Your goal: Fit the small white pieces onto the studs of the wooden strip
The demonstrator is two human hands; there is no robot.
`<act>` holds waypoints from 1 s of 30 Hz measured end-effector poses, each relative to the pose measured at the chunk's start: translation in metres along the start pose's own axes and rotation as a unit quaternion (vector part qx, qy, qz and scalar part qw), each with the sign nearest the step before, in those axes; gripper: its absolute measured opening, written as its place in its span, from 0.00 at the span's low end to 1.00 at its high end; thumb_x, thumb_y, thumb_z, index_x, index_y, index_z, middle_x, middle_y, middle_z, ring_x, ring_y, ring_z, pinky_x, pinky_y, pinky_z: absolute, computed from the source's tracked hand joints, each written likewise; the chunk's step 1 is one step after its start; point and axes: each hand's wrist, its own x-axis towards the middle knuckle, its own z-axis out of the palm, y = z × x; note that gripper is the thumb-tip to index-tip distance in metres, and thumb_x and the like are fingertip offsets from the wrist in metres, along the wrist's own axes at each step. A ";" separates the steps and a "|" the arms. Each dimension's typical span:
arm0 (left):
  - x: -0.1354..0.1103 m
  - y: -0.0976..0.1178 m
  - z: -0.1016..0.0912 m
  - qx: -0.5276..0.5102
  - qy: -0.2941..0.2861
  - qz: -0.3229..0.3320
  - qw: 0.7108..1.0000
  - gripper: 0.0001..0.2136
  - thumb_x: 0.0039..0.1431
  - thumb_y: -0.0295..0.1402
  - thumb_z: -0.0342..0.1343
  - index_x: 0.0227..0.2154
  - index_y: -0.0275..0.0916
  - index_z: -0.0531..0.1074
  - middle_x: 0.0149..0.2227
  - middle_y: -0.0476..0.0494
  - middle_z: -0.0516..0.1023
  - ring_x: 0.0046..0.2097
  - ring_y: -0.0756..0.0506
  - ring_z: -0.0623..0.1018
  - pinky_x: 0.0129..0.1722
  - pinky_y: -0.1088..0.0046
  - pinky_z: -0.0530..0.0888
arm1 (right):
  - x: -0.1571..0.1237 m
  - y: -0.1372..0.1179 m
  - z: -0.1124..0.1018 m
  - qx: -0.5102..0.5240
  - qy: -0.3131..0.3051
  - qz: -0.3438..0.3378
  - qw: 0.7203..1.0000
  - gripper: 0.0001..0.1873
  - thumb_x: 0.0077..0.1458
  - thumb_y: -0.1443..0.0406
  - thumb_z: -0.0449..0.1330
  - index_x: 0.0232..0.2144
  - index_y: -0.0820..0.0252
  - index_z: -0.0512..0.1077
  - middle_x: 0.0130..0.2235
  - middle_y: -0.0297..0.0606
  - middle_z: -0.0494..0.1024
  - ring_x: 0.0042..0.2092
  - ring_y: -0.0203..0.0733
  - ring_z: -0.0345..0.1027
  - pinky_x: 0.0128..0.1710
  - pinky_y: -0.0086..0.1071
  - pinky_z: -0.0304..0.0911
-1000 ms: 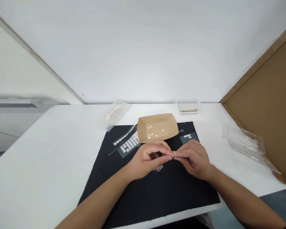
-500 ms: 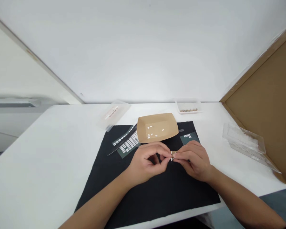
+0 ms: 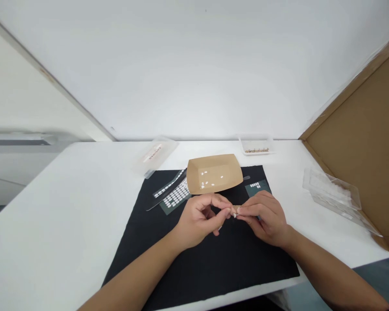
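Note:
Over the black mat (image 3: 214, 268), my two hands meet at a small brown card-like piece (image 3: 236, 207). My right hand (image 3: 264, 216) pinches it between thumb and fingers, covering most of it. A tiny white bit (image 3: 235, 215) shows at its lower edge. My left hand (image 3: 202, 218) is closed in a pinch, thumb and forefinger right beside the piece's left end; what those fingertips hold is too small to make out. Behind the hands stands a brown paper tray (image 3: 214, 172) with several small white ovals inside.
Left of the tray lie a dark sheet of white oval stickers (image 3: 175, 199) and black tweezers (image 3: 167, 193). Another sticker sheet (image 3: 251, 188) is partly behind my right hand. Further back are a clear lid (image 3: 157, 155) and clear box (image 3: 256, 149). Clear plastic cases (image 3: 333, 192) lean by cardboard (image 3: 363, 142).
My left thumb and forefinger have shifted, with the thumb now tilted upward and another fingertip showing below it. The right hand has stayed nearly still with the brown piece.

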 end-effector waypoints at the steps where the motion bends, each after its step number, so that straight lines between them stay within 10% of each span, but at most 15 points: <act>1: 0.000 0.000 0.000 -0.013 0.000 -0.002 1.000 0.12 0.65 0.38 0.67 0.34 0.32 0.78 0.37 0.37 0.84 0.29 0.50 0.81 0.18 0.82 0.80 | 0.000 0.000 0.000 0.001 0.000 0.001 1.000 0.09 0.66 0.72 0.67 0.46 0.55 0.75 0.38 0.34 0.86 0.38 0.38 0.81 0.38 0.36 0.67; 21: 0.003 -0.001 -0.007 -0.017 -0.051 0.020 0.998 0.08 0.61 0.33 0.71 0.34 0.32 0.82 0.40 0.37 0.83 0.27 0.51 0.81 0.17 0.82 0.79 | -0.002 0.002 0.000 -0.010 0.001 -0.005 1.000 0.08 0.68 0.70 0.66 0.46 0.55 0.75 0.37 0.35 0.86 0.37 0.39 0.80 0.37 0.36 0.68; 30: 0.006 0.011 0.000 0.178 -0.005 0.201 0.963 0.04 0.59 0.21 0.66 0.33 0.36 0.80 0.34 0.40 0.85 0.27 0.52 0.81 0.21 0.84 0.75 | -0.004 0.005 0.001 -0.017 -0.003 -0.008 1.000 0.09 0.66 0.71 0.67 0.46 0.55 0.76 0.38 0.34 0.85 0.37 0.39 0.80 0.37 0.36 0.66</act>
